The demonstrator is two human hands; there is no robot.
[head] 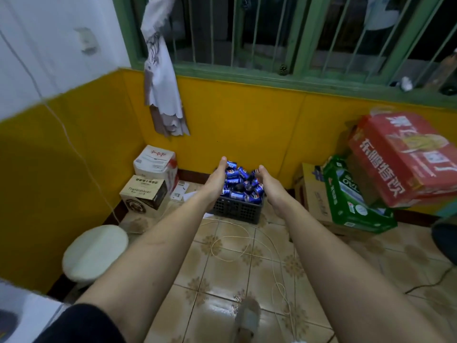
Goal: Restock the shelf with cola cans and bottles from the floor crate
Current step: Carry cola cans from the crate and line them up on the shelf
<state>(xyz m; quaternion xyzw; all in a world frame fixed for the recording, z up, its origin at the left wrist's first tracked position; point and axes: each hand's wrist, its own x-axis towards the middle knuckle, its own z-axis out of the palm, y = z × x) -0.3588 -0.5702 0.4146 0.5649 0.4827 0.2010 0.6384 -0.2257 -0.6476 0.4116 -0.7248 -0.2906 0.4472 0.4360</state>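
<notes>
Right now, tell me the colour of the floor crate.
Black, slotted plastic crate; the head view shows it.

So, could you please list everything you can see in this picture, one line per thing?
crate: one, dark, on the tiled floor by the yellow wall
cola cans: many, blue, piled in the crate; exact count unclear
dark caps: two or so, among the cans
white box: one, left of the crate
brown box: one, in front of the white box
stool: one, pale, lower left
green carton: one, right, tilted
red carton: one, above the green carton
cord: one, white, looped on the floor
cloth: one, white, hanging at the window
left hand: open, over the crate
right hand: open, over the crate
</notes>
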